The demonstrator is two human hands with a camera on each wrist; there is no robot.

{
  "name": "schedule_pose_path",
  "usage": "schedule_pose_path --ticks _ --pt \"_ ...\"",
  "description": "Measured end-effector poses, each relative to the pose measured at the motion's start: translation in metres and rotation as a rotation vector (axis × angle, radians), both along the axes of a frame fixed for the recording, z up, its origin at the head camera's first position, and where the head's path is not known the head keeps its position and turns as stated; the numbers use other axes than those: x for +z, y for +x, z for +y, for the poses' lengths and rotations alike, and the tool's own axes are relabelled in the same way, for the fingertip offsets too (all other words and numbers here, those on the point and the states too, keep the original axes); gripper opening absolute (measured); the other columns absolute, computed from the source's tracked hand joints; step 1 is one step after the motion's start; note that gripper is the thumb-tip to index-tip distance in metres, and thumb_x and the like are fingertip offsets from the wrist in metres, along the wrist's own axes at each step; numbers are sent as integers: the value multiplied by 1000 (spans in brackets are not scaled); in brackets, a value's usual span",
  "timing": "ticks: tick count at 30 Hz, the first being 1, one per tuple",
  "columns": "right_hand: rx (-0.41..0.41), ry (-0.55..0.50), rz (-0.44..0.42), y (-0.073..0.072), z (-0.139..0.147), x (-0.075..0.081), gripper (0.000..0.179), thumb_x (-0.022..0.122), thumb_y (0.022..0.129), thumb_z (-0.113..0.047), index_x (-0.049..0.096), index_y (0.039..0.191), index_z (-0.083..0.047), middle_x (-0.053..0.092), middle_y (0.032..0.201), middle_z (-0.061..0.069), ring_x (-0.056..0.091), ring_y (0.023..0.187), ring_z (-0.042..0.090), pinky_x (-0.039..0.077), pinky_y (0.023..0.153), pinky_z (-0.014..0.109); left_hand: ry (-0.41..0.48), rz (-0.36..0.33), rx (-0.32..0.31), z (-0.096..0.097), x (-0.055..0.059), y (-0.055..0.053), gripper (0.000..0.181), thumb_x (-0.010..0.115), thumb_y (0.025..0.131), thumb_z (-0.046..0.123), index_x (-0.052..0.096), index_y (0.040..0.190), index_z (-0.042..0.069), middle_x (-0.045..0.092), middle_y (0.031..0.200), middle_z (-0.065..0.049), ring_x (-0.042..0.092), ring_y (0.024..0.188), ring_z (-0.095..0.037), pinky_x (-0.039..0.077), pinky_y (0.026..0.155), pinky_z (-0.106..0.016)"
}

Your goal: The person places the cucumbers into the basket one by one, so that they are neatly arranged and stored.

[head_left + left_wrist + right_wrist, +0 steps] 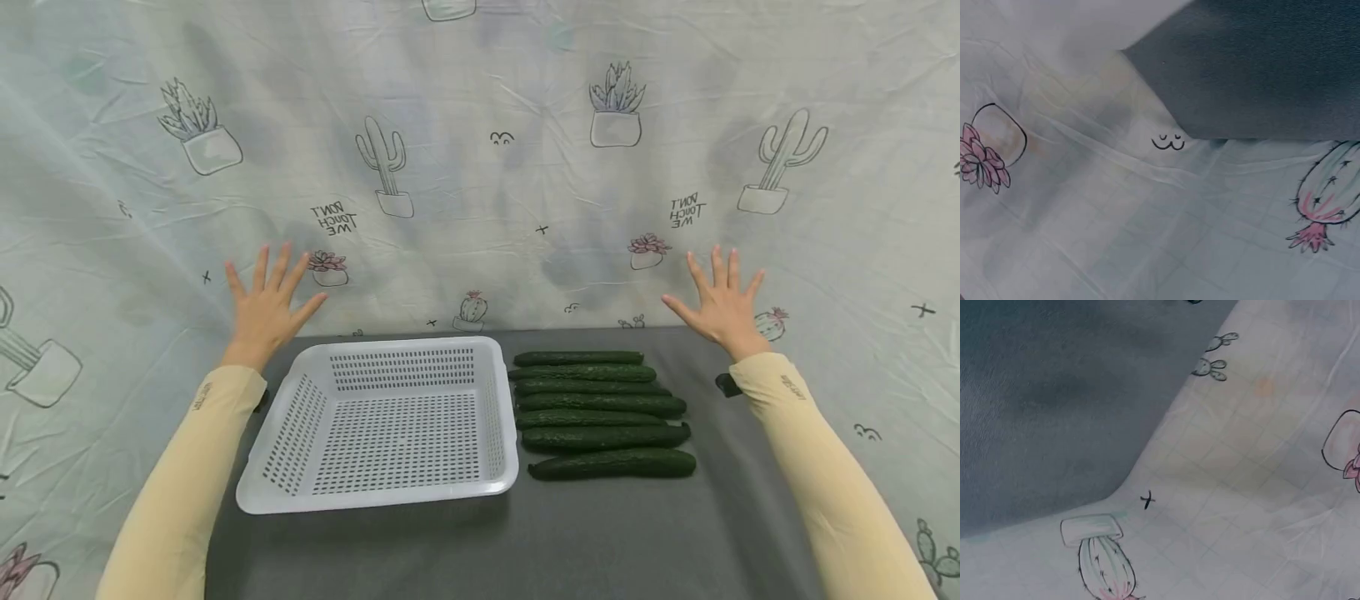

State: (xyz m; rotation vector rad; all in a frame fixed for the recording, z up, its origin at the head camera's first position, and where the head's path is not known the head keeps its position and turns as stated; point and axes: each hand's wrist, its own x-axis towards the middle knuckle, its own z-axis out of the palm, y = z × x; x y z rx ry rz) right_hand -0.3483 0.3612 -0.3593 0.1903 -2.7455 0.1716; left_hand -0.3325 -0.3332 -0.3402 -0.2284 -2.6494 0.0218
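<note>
In the head view my left hand [264, 310] is raised with its fingers spread, above the back left corner of a white plastic basket [378, 496]. It holds nothing. My right hand [723, 308] is also raised with fingers spread and nothing in it, beyond the right end of several dark green cucumbers [611, 465]. These lie side by side in a column, just right of the basket. The basket has slotted walls and a perforated bottom, and nothing lies in it. Neither hand shows in its own wrist view.
A dark grey table [600, 542] carries the basket and the cucumbers. Behind it and at both sides hangs a pale curtain [480, 183] printed with cacti and potted plants. The left wrist view shows a table corner [1260, 75] against the cloth; the right wrist view shows another table corner [1072, 437].
</note>
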Motion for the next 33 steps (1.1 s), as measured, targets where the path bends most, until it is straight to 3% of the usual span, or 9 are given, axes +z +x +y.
schedule_pose_path --ticks 5,12,21,24,29,33 --pt "-6 -23 -6 2 -1 2 84 33 88 -66 -8 149 -26 -18 152 14 -28 134 31 -19 96 66 33 -51 -9 -8 -5 8 73 30 91 64 2 149 31 -9 155 2 -22 139 -19 -23 99 -58" --pt "-14 -114 -41 10 4 2 88 35 88 -64 -10 149 -19 -13 152 21 -23 135 38 -21 96 64 114 -148 -26 -20 -13 26 72 30 93 60 -1 150 28 -12 154 -4 -23 138 -25 -25 95 -62" --pt "-3 -209 -37 21 10 -10 87 37 90 -60 -10 148 -14 -14 152 21 -20 136 41 -20 97 64 216 -269 -66 -39 -31 40 74 37 93 56 3 150 24 -12 154 -10 -18 138 -36 -21 95 -65" --pt "7 -247 -32 26 9 -14 86 37 91 -57 -11 148 -14 -13 152 21 -18 136 42 -16 98 66 264 -324 -105 -42 -35 45 73 39 94 52 6 150 20 -12 153 -15 -15 137 -42 -20 95 -66" --pt "31 -306 -52 34 8 -25 82 37 93 -53 -10 148 -14 -6 151 27 -11 136 46 -5 98 69 450 -466 -204 -42 -41 55 71 43 95 42 8 150 14 -15 151 -22 -6 133 -54 0 92 -75" --pt "76 -322 -56 41 6 -34 74 36 96 -47 4 149 -7 5 147 34 -7 133 52 -1 97 71 523 -518 -221 -38 -46 65 75 49 93 40 8 150 14 -17 150 -22 -5 132 -56 10 87 -76"
